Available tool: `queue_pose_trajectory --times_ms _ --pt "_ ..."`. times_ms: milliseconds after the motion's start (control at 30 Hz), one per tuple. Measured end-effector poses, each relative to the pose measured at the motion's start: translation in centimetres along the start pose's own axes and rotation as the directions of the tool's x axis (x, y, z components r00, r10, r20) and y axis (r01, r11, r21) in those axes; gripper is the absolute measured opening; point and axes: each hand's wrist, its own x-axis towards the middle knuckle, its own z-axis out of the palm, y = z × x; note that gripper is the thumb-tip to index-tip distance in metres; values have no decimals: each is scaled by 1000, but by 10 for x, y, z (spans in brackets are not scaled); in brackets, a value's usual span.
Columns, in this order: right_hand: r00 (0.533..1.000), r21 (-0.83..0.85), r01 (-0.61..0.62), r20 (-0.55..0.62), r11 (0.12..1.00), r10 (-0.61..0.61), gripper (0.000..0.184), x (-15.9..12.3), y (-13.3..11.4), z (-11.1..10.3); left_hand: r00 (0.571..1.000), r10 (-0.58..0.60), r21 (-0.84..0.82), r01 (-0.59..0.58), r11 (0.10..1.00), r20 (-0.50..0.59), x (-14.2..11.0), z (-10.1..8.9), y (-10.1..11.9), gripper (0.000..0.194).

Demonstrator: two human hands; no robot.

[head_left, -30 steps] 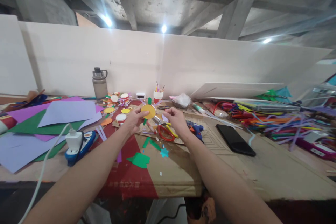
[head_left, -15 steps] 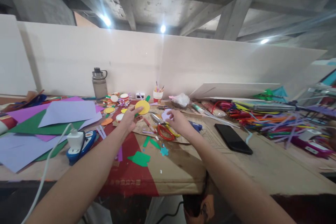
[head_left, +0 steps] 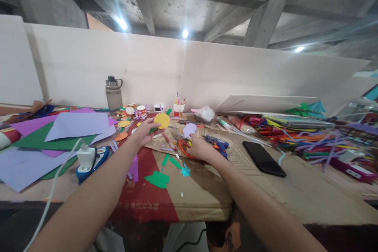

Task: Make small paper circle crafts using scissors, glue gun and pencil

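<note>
One left hand and one right hand are showing, two in all. One yellow disc is being held, and one lilac scalloped piece is showing. Three green cutouts and one blue star are lying in front. One bottle and one cup are standing at the back, while one phone and one glue gun are lying. Three lights are shining overhead. Pens in the cup are crowding and coloured strips are tangling too thickly for counting.
</note>
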Motion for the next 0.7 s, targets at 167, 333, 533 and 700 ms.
queue_pose_trajectory --times_ms 167,333,533,700 --pt "993 245 33 -115 969 -5 58 0 6 -3 999 41 40 -39 998 -35 0 -1 8 37" --pt "917 666 331 -394 668 -62 51 -3 -8 -12 981 137 14 -136 991 -134 2 -4 13 33" --pt "891 781 435 -446 447 -87 66 4 -22 -19 978 170 -78 -181 980 -122 0 -1 14 45" --pt "915 871 378 -403 314 15 58 19 -39 -16 978 183 -108 -194 975 -104 1 6 8 51"
